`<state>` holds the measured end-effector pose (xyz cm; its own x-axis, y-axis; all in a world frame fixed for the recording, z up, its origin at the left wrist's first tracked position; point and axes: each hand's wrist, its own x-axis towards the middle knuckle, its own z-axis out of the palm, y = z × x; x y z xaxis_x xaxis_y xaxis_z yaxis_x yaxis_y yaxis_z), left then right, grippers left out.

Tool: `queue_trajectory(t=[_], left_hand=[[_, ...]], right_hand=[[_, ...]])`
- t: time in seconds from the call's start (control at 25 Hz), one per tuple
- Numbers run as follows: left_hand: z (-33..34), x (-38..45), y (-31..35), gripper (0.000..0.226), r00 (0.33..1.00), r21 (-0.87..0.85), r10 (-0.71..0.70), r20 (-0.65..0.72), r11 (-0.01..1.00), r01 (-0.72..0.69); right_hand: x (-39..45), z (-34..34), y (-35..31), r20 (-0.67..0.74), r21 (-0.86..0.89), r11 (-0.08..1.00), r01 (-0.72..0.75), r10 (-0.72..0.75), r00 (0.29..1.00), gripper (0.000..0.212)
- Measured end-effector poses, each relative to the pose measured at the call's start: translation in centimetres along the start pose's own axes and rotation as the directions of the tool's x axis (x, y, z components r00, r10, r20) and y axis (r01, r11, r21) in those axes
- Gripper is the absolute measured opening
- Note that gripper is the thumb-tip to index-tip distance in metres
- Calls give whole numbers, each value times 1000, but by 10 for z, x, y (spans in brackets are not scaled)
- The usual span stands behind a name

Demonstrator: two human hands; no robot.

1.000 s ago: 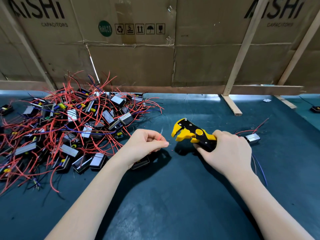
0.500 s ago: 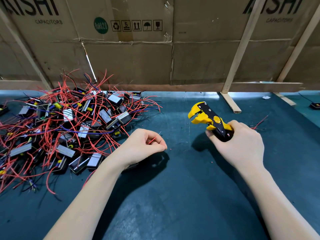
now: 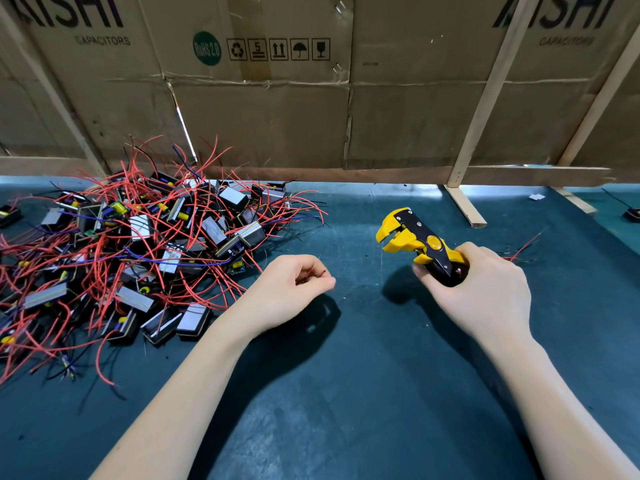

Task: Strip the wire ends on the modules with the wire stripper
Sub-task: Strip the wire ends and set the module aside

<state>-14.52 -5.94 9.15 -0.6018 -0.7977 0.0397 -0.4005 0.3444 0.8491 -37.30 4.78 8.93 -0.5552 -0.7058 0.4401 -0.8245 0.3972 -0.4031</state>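
A big heap of small modules [image 3: 138,244] with red and purple wires covers the left of the dark green mat. My left hand [image 3: 291,292] hovers just right of the heap, fingers curled around a thin red wire [image 3: 311,273]; the module it belongs to is hidden under the hand, showing only as a shadow. My right hand [image 3: 478,292] grips the handles of the yellow and black wire stripper [image 3: 415,242]. Its jaws point up and left, apart from the wire, with nothing visible between them.
A cardboard wall [image 3: 311,98] with wooden battens [image 3: 485,98] closes the back of the mat [image 3: 346,393]. Loose red wire [image 3: 526,242] lies behind my right hand. Tiny red insulation bits [image 3: 346,298] dot the mat between the hands. A small dark part [image 3: 632,213] sits far right.
My right hand has drawn the stripper up and to the right, away from the left hand. The module that lay behind my right hand is no longer visible. My left hand stays put.
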Motion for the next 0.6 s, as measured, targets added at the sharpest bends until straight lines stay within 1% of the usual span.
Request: queue_trajectory(t=[0.08, 0.12, 0.24, 0.28, 0.44, 0.6], left_hand=[[1, 2, 1, 26, 996, -177, -88, 21, 980, 90], [2, 2, 1, 30, 995, -196, -103, 19, 975, 105], [3, 0, -2, 33, 998, -73, -65, -21, 995, 63], [3, 0, -2, 31, 998, -60, -55, -25, 997, 53], [3, -2, -3, 22, 1000, -96, -4, -6, 995, 3], [5, -2, -5, 18, 998, -42, 50, -25, 998, -51]], right_hand=[[0, 0, 0, 1, -2, 1000, 11, -11, 1000, 51], [0, 1, 0, -1, -5, 1000, 21, -21, 1000, 50], [-1, 2, 0, -7, -15, 999, 43, -43, 999, 49], [-1, 3, 0, -10, -15, 999, 47, -47, 999, 49], [0, 4, 0, -11, -20, 999, 46, -46, 999, 49], [1, 3, 1, 0, -20, 1000, 25, -25, 1000, 49]])
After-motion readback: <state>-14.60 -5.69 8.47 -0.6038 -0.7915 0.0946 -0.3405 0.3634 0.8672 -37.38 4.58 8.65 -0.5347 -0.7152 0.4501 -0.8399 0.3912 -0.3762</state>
